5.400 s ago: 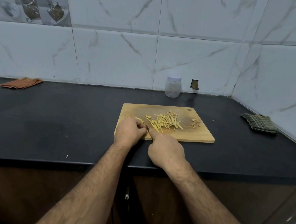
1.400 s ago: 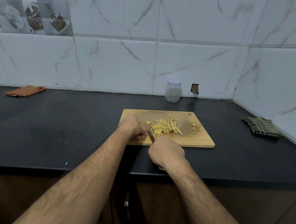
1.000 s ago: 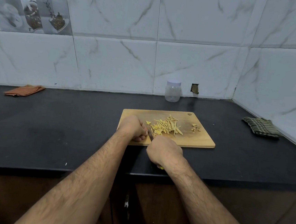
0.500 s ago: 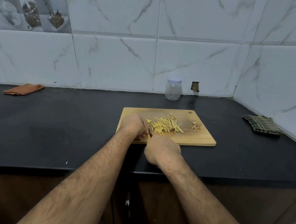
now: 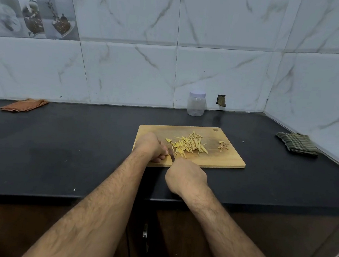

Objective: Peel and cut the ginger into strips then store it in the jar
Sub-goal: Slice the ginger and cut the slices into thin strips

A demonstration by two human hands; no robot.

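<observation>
1. The left hand (image 5: 151,146) is resting on the near left part of the wooden cutting board (image 5: 232,159), its fingers (image 5: 162,155) curling down tightly onto something underneath; what they are holding is hidden, so I cannot tell what it is.
2. The right hand (image 5: 186,176) is hovering over the board's front edge, its fingers wrapping around the handle of a knife (image 5: 171,154) whose blade is angling toward the left hand's fingertips.
3. A pile of pale yellow ginger strips (image 5: 190,143) is lying in the middle of the board, just right of the blade.
4. A small heap of brownish peel scraps (image 5: 223,146) is sitting near the board's right side.
5. A clear jar (image 5: 196,105) with its white lid on is standing at the back of the black counter (image 5: 80,140), against the wall.
6. An orange cloth (image 5: 25,105) is lying far left, and a checked green cloth (image 5: 296,143) far right.
</observation>
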